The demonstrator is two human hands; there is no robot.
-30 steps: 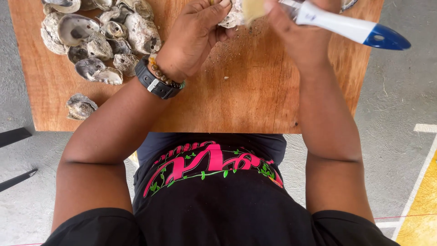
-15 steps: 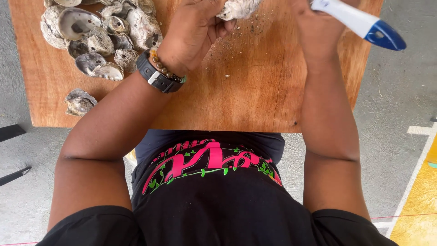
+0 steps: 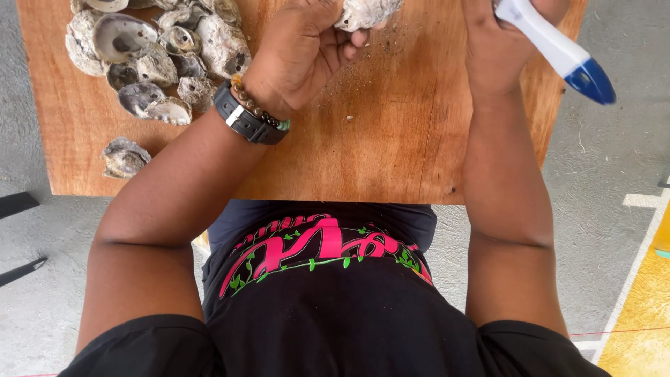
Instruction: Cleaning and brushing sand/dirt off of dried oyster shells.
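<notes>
My left hand (image 3: pixel 300 52) is closed around a rough grey oyster shell (image 3: pixel 366 12) at the top edge of the view, above a wooden table (image 3: pixel 391 139). A black watch and a bead bracelet sit on that wrist. My right hand (image 3: pixel 499 49) grips a white tool with a blue end (image 3: pixel 558 52), whose handle sticks out to the right past the table's edge. The tool's working end is cut off by the frame. The two hands are close together, about a hand's width apart.
A heap of several empty oyster shells (image 3: pixel 157 56) lies at the table's far left, and one single shell (image 3: pixel 124 157) sits nearer the front left edge. Shell grit is scattered on the wood by my hands. Grey floor surrounds the table; a yellow painted area (image 3: pixel 649 314) is at the right.
Both hands have drifted slightly upward toward the top of the view. The shell stays in my left hand and the tool in my right, its blue end now angled lower right.
</notes>
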